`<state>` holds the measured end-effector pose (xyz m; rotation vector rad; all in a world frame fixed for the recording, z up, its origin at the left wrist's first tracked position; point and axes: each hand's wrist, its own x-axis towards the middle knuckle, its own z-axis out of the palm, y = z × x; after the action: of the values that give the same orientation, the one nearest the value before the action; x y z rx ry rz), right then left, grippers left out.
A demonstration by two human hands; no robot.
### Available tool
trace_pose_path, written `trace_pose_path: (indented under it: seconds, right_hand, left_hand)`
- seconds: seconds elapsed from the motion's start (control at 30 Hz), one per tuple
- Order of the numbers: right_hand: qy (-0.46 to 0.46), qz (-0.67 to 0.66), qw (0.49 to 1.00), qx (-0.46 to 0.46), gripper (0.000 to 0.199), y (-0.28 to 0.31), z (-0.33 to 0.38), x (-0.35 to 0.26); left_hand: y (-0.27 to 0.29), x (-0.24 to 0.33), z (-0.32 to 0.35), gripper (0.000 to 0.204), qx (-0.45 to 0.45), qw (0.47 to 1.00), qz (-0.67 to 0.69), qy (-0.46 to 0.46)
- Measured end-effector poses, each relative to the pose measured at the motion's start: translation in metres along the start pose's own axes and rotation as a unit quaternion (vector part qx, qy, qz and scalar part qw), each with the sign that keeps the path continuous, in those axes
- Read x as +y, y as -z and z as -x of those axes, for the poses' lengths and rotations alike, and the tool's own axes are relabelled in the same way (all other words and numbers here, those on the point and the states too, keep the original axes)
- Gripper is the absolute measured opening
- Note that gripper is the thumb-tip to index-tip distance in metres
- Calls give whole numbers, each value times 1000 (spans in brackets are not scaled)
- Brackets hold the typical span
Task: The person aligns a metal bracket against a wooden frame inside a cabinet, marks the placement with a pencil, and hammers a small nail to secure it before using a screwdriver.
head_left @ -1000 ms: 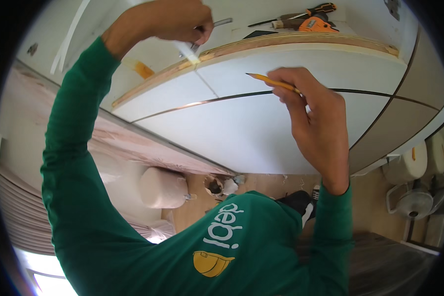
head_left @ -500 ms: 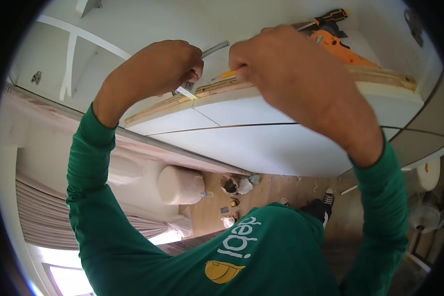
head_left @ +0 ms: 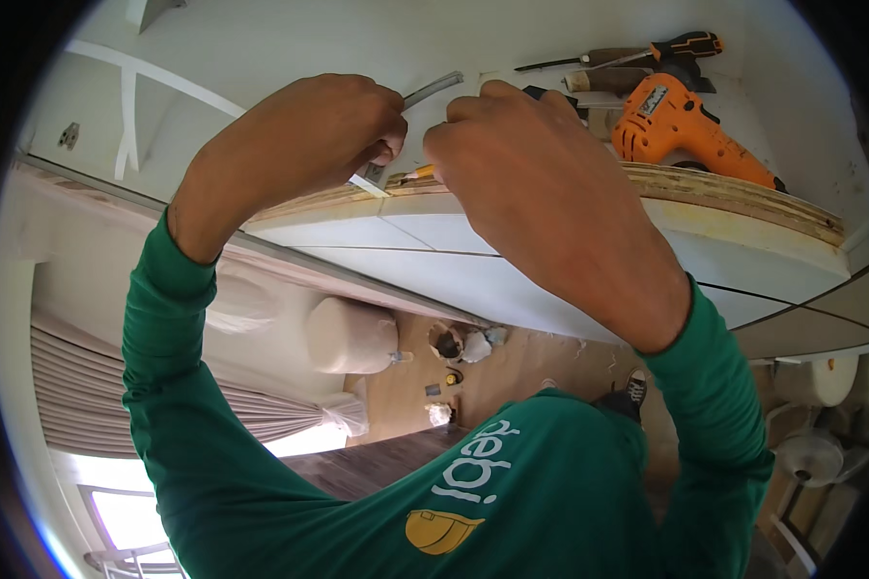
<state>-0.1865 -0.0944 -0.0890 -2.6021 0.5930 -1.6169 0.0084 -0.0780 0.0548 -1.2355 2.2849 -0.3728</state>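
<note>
My left hand [head_left: 323, 135] is closed around a narrow grey strip [head_left: 434, 89], whose far end sticks out past the knuckles. Below those fingers a thin white strip [head_left: 370, 185] crosses the raw wooden edge [head_left: 705, 191] of a white panel. My right hand [head_left: 541, 188] grips a yellow pencil [head_left: 418, 174], its point turned left toward the left hand, close to the wooden edge. Both hands are near each other above that edge; the fingertips of the right hand are mostly hidden behind its back.
On the white surface beyond the right hand lie an orange power drill [head_left: 671, 121], a screwdriver [head_left: 686, 45] and several other tools. White frame strips [head_left: 154, 72] stand at the far left. Far below are the floor [head_left: 521, 376], a white cylinder [head_left: 352, 335] and a fan [head_left: 809, 456].
My right hand has moved left and down with the pencil, closer to the left hand. More of the drill and tools shows. The left hand has barely shifted.
</note>
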Motion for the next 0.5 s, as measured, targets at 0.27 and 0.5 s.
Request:
trace_pose_path:
  seconds: [0.27, 0.5]
  right_hand:
    - [9, 4, 1000, 1, 5, -11, -5, 3]
    - [10, -1, 999, 42, 4, -24, -4, 3]
  left_hand:
    - [7, 14, -3, 9, 28, 999, 16, 31]
    - [11, 18, -5, 6, 28, 999, -4, 23]
